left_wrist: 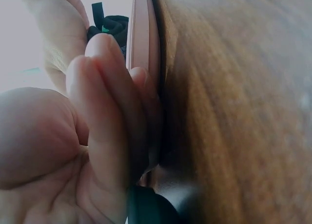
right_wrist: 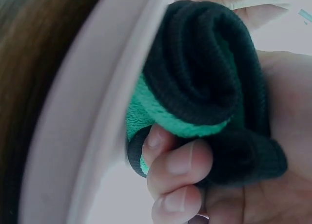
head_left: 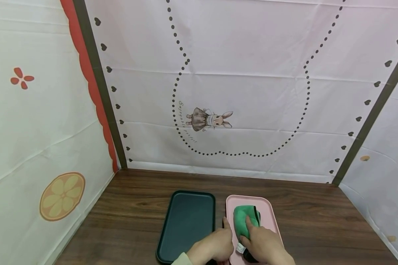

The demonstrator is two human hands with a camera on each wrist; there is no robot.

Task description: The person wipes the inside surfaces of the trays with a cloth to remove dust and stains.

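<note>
A rolled green towel (head_left: pixel 242 221) with black edging and a small white label lies along the pink tray (head_left: pixel 266 208). My right hand (head_left: pixel 265 244) grips the towel, thumb and index finger on top. In the right wrist view, the fingers (right_wrist: pixel 178 163) curl round the black-edged end of the roll (right_wrist: pixel 204 63). My left hand (head_left: pixel 217 244) is at the pink tray's left rim, its index finger pointing forward along it. The left wrist view shows the left fingers (left_wrist: pixel 107 102) only slightly bent, close beside the tray's edge (left_wrist: pixel 141 34); contact is hard to make out.
A dark green tray (head_left: pixel 190 221) stands left of the pink one on the brown wooden table (head_left: pixel 129 213). Printed white cloth walls (head_left: pixel 245 92) enclose the table at the back and both sides.
</note>
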